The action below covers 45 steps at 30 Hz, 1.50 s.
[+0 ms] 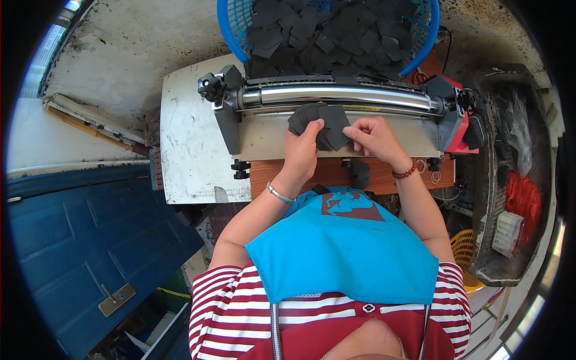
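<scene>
A fanned stack of thin black square pieces [307,117] is gripped in my left hand [302,149], with the thumb lying across its near side. My right hand [373,139] pinches the right edge of one black square [333,123] at the stack's right side. Both hands are over the front plate of a roller machine [336,95], just on my side of its shiny metal roller. The fingers beneath the stack are hidden.
A blue plastic basket [224,27] heaped with black pieces stands behind the machine. Black knobs [211,87] stick out at its left end. A wooden board [273,174] lies at its front. To the right is a worn trough [492,228] with a red bag [523,201].
</scene>
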{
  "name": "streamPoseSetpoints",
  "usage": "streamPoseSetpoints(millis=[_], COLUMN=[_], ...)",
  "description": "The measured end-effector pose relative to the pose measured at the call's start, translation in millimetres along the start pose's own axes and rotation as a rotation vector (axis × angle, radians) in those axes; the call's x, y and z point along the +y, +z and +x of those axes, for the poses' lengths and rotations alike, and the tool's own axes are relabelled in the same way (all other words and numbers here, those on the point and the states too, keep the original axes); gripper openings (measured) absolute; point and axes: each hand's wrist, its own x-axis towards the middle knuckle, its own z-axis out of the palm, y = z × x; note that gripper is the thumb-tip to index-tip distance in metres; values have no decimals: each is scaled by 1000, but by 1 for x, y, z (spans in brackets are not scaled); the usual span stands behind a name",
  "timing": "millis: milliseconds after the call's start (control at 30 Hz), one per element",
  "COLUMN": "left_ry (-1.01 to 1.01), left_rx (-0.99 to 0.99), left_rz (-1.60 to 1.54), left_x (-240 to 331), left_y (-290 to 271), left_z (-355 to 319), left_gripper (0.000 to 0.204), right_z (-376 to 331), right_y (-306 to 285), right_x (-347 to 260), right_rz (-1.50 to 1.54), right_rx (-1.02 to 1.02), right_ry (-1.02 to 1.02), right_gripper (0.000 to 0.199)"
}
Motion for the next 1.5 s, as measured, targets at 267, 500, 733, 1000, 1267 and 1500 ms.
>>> streamPoseSetpoints(millis=[267,500,733,1000,1267,1500], left_ry=[44,28,91,259,187,128], left_rx=[-12,-18,-16,62,14,10], left_rz=[109,32,93,218,191,161], left_x=[-1,1,0,12,3,5], left_y=[-7,-9,-11,-25,-18,-19], left_z=[-2,1,0,-3,-2,3], left_gripper=[16,18,17,20,20,19], right_z=[-3,-2,-5,0,3,-4], right_y=[-5,-5,-4,-21,3,-17], right_x=[4,8,8,-6,-2,0], right_rz=[-30,78,59,-431,-98,-102], right_rx=[-41,-68,-58,-2,70,-91], right_ry=[27,21,-6,240,-22,132], right_gripper=[30,30,31,39,37,34])
